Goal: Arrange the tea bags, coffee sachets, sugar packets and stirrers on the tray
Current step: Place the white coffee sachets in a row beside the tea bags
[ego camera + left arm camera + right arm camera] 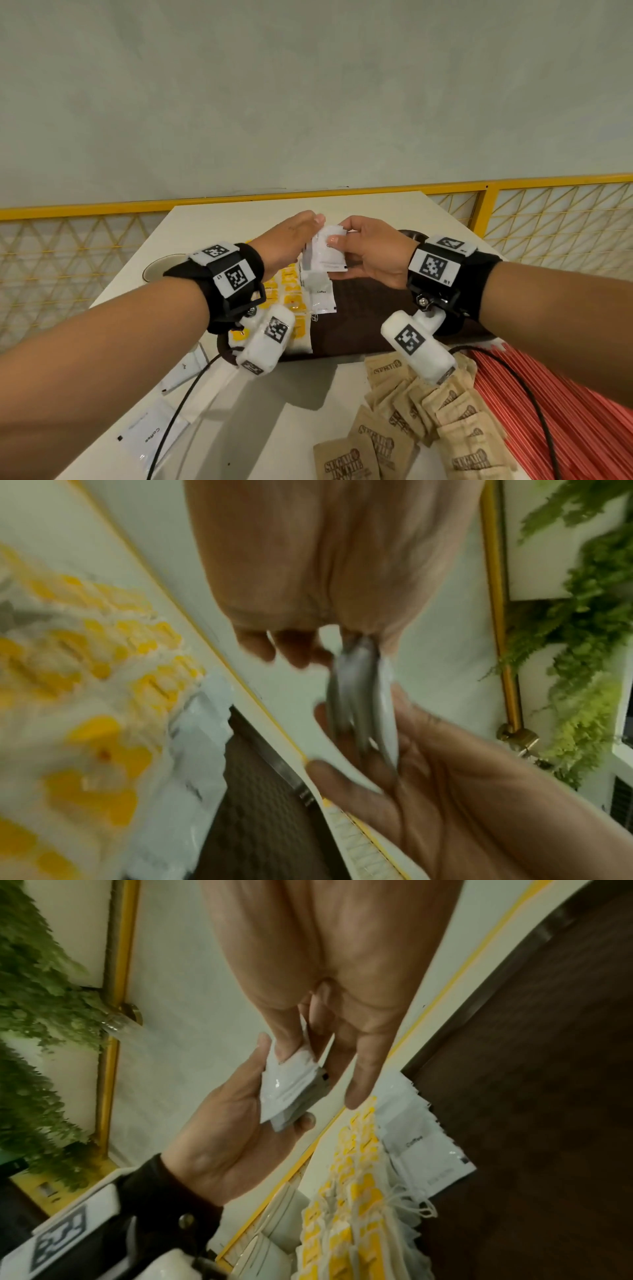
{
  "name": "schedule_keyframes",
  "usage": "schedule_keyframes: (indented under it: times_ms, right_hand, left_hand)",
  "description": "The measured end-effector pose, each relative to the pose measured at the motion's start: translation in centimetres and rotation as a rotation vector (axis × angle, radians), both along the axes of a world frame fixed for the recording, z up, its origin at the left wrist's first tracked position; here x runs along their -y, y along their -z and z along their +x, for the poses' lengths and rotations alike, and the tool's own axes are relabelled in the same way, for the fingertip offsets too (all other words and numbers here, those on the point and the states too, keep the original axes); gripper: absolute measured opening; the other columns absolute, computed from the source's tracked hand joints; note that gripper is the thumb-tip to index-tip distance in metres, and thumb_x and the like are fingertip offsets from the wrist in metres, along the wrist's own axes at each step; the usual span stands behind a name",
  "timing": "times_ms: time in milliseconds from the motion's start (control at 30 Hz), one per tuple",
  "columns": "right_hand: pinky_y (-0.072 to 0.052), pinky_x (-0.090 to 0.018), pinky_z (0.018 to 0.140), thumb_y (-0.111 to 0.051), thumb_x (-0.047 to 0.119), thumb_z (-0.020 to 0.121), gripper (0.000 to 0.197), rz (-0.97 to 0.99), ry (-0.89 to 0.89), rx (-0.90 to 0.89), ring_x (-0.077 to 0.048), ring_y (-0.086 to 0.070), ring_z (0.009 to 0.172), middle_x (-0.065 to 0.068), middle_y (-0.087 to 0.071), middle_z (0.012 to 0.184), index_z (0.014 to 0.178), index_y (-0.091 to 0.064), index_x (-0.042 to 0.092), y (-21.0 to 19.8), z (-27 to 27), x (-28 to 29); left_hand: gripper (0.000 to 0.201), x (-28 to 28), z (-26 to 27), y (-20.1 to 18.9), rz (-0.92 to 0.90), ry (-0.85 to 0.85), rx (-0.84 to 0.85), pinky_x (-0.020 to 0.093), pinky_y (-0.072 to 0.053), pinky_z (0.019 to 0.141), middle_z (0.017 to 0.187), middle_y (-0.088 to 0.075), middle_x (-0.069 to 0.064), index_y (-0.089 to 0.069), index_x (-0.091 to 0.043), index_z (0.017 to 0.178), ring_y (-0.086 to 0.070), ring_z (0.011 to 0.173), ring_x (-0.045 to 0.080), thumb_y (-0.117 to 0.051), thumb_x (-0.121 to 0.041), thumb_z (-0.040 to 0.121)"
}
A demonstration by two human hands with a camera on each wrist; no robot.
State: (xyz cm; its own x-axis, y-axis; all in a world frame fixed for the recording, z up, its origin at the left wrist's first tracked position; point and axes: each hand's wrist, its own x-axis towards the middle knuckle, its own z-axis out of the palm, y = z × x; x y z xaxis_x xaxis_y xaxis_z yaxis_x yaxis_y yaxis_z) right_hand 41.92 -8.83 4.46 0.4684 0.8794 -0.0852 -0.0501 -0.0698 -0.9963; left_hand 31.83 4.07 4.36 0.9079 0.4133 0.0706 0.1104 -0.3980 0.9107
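Together, both hands hold a small stack of glossy white coffee sachets (325, 253) above the dark brown tray (376, 308). The left hand (291, 240) cradles the stack in its palm with fingers mostly straight and the thumb under its lower edge, while the right hand (373, 250) pinches the top sachet between thumb and fingers. Below the hands, more flat sachets (320, 291) and yellow-tagged tea bags (291, 294) lie in rows on the tray. Nearer the person, crinkled tan paper sugar packets (411, 411) and thin red stirrers (555, 411) rest on the pale tabletop (301, 394).
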Motion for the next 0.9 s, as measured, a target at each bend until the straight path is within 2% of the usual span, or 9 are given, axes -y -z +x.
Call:
schedule_keyframes:
  times_ms: [33, 100, 167, 233, 400, 533, 667, 767, 900]
  right_hand:
    - [-0.059, -0.041, 0.075, -0.055, 0.006, 0.094, 0.006, -0.009, 0.014, -0.001, -0.026, -0.065, 0.083, -0.019, -0.060, 0.104, 0.093, -0.050, 0.010, 0.2, 0.2, 0.2]
    - [-0.059, -0.038, 0.072, -0.054, 0.004, 0.094, 0.006, -0.044, 0.038, -0.001, -0.026, -0.065, 0.087, -0.021, -0.059, 0.107, 0.092, -0.050, 0.008, 0.9, 0.6, 0.6]
    - [-0.059, -0.037, 0.071, -0.054, 0.002, 0.094, 0.004, -0.086, 0.049, -0.004, -0.026, -0.064, 0.090, -0.020, -0.060, 0.108, 0.093, -0.052, 0.006, 1.6, 0.7, 0.9]
    - [-0.059, -0.036, 0.070, -0.054, 0.001, 0.093, 0.006, -0.128, 0.041, -0.005, -0.023, -0.064, 0.088, -0.019, -0.059, 0.103, 0.090, -0.052, 0.006, 2.4, 0.8, 1.0]
    - [-0.060, -0.037, 0.067, -0.060, 0.002, 0.090, 0.011, -0.249, 0.050, 0.079, -0.024, -0.059, 0.082, -0.017, -0.054, 0.096, 0.085, -0.053, 0.009, 4.3, 1.2, 0.4]
    - [-0.058, -0.039, 0.068, -0.061, 0.006, 0.090, 0.010, -0.366, 0.027, 0.105, -0.022, -0.064, 0.078, -0.013, -0.062, 0.089, 0.085, -0.054, 0.010, 5.2, 1.8, 0.1]
    - [-0.054, -0.030, 0.065, -0.068, 0.011, 0.086, 0.007, -0.474, 0.028, 0.208, -0.017, -0.059, 0.072, -0.011, -0.062, 0.084, 0.087, -0.061, 0.011, 5.7, 2.3, 0.1]
    - [-0.053, -0.025, 0.057, -0.072, 0.009, 0.083, 0.024, -0.490, 0.038, 0.229, -0.012, -0.054, 0.063, -0.006, -0.057, 0.073, 0.104, -0.063, 0.004, 6.0, 2.4, 0.0]
    - [-0.055, -0.024, 0.056, -0.076, 0.005, 0.078, 0.030, -0.454, 0.045, 0.230, -0.012, -0.056, 0.058, -0.007, -0.058, 0.072, 0.103, -0.061, 0.002, 6.3, 2.1, -0.4]
  left_hand:
    - [0.024, -0.3, -0.1, -0.1, 0.041, 0.020, -0.050, 0.023, -0.041, 0.065, 0.087, -0.055, 0.001, -0.053, -0.016, 0.095, -0.052, 0.074, 0.011, -0.039, -0.034, 0.101]
    - [0.015, -1.0, -0.3, -0.2, 0.040, 0.035, -0.126, 0.020, -0.044, 0.058, 0.077, -0.058, -0.002, -0.058, -0.015, 0.087, -0.054, 0.064, 0.008, -0.052, -0.024, 0.097]
    - [0.007, -1.6, -0.4, -0.3, 0.076, 0.068, -0.196, 0.018, -0.048, 0.059, 0.079, -0.064, -0.002, -0.065, -0.015, 0.091, -0.060, 0.066, 0.006, -0.058, -0.014, 0.093]
    - [0.010, -2.0, -0.3, -0.4, 0.186, 0.110, -0.303, 0.017, -0.049, 0.062, 0.083, -0.068, -0.002, -0.067, -0.016, 0.095, -0.063, 0.070, 0.005, -0.060, -0.010, 0.092]
    - [0.016, -1.9, 1.1, 0.0, 0.412, 0.139, -0.486, 0.013, -0.048, 0.060, 0.077, -0.066, -0.007, -0.068, -0.012, 0.102, -0.062, 0.065, 0.000, -0.065, -0.008, 0.087]
    - [0.019, -1.6, 2.2, 1.0, 0.531, 0.150, -0.535, 0.003, -0.043, 0.052, 0.073, -0.061, -0.011, -0.069, -0.007, 0.103, -0.057, 0.063, 0.000, -0.069, -0.009, 0.084]
    - [0.023, -1.8, 2.9, 1.7, 0.650, 0.166, -0.579, 0.010, -0.041, 0.063, 0.090, -0.065, -0.003, -0.070, -0.009, 0.107, -0.054, 0.071, 0.002, -0.070, -0.015, 0.085]
    - [0.024, -2.2, 3.3, 2.0, 0.669, 0.174, -0.612, 0.017, -0.043, 0.077, 0.106, -0.070, 0.004, -0.071, -0.010, 0.110, -0.056, 0.083, 0.007, -0.067, -0.013, 0.086]
    - [0.019, -2.4, 3.6, 2.1, 0.678, 0.173, -0.624, 0.018, -0.045, 0.078, 0.097, -0.070, 0.001, -0.073, -0.013, 0.103, -0.058, 0.083, 0.008, -0.069, -0.012, 0.084]
